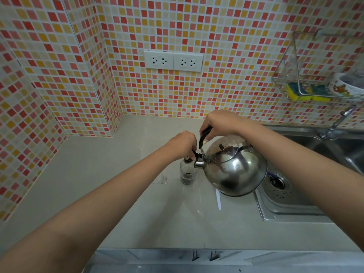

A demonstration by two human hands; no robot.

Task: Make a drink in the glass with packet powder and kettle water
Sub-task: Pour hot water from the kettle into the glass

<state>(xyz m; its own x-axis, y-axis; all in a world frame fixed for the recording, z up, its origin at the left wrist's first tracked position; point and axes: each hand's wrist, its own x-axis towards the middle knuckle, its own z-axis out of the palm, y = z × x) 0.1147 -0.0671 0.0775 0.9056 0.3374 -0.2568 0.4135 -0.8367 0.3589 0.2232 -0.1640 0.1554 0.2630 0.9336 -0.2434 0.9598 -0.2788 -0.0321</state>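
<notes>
Beige counter [110, 174] work: right hand [218, 123] fisted on the kettle [236, 166] handle should tip slowly, left hand [182, 142] pinching the spout cap [197, 154] back, above the glass [188, 174].

Bare counter [118, 174] lies left of glass [188, 174]; kettle [236, 168] crowds its right.

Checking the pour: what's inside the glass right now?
Dark powder or liquid sits at the bottom of the glass. The kettle spout is over its rim, and the left hand covers the far edge. No water stream is visible.
</notes>
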